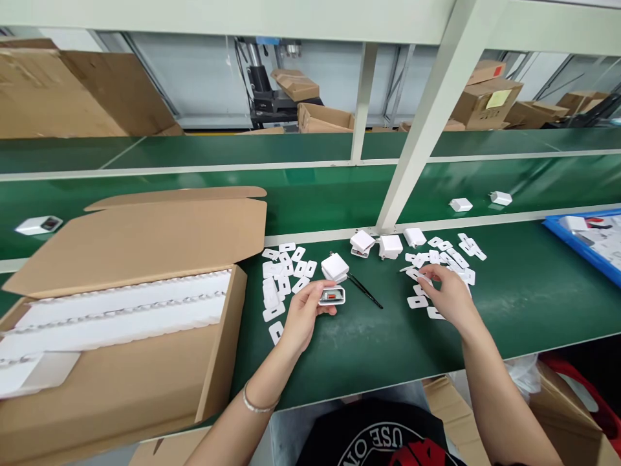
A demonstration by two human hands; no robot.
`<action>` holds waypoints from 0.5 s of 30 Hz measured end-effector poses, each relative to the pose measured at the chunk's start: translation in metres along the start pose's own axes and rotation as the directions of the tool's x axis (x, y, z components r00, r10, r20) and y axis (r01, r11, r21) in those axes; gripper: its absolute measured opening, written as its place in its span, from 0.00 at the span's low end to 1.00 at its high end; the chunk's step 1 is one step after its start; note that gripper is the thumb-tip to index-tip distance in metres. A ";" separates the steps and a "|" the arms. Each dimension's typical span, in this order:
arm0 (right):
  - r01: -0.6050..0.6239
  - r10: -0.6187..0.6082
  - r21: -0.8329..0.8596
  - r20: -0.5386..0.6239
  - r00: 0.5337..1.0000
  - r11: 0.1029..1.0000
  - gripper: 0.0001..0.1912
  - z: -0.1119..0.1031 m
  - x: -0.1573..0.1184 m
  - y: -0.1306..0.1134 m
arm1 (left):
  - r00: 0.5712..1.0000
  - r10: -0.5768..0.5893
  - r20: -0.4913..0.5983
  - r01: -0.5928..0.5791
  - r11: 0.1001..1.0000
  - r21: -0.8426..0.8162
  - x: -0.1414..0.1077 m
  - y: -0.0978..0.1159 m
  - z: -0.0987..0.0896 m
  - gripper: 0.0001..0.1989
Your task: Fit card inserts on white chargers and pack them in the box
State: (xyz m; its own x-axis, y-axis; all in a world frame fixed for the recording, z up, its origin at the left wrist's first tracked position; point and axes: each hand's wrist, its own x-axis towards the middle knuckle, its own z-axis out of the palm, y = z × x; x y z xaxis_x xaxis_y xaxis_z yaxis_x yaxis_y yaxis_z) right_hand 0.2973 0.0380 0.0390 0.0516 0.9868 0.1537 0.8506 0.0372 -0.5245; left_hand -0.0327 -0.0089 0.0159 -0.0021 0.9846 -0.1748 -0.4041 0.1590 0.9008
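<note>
My left hand [305, 316] is closed around a white charger housing [332, 297], its open end toward me and small electronic parts showing inside. Over a loose spread of white slotted end plates [456, 257], my right hand [449, 296] has thumb and fingertips pinched on one thin plate [424, 277]. A second group of the plates [284, 285] lies left of my left hand. Just behind that hand are stacked white chargers [334, 266], with a pair of black tweezers [366, 291] slanting away from them on the green bench.
At left, an open cardboard box [220, 349] holds rows of white chargers. A blue tray [582, 243] of parts sits at far right. More chargers [390, 246] stand beside the slanted white post [417, 129]. Two chargers [460, 204] rest on the green strip behind.
</note>
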 end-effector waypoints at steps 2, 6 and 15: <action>0.073 -0.070 0.118 -0.028 0.997 0.990 0.10 -0.007 -0.013 -0.021 | 1.000 -0.023 0.014 0.023 1.000 -0.013 0.000 -0.001 0.000 0.31; 0.411 -0.428 0.359 -0.036 0.903 0.838 0.05 0.003 -0.042 -0.084 | 0.983 -0.136 0.122 0.142 0.989 -0.040 -0.002 -0.004 0.001 0.30; 0.682 -0.711 0.261 0.023 0.703 0.683 0.10 0.043 -0.042 -0.126 | 0.954 -0.168 0.249 0.192 0.979 -0.073 0.000 -0.007 0.000 0.30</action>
State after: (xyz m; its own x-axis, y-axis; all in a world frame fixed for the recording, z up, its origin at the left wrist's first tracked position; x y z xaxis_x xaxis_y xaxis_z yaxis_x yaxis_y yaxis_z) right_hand 0.1656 -0.0010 0.0621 -0.5810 0.6705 0.4614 0.4792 0.7400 -0.4719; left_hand -0.0301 -0.0104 0.0093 0.2938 0.9304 -0.2190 -0.4630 0.3389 0.8190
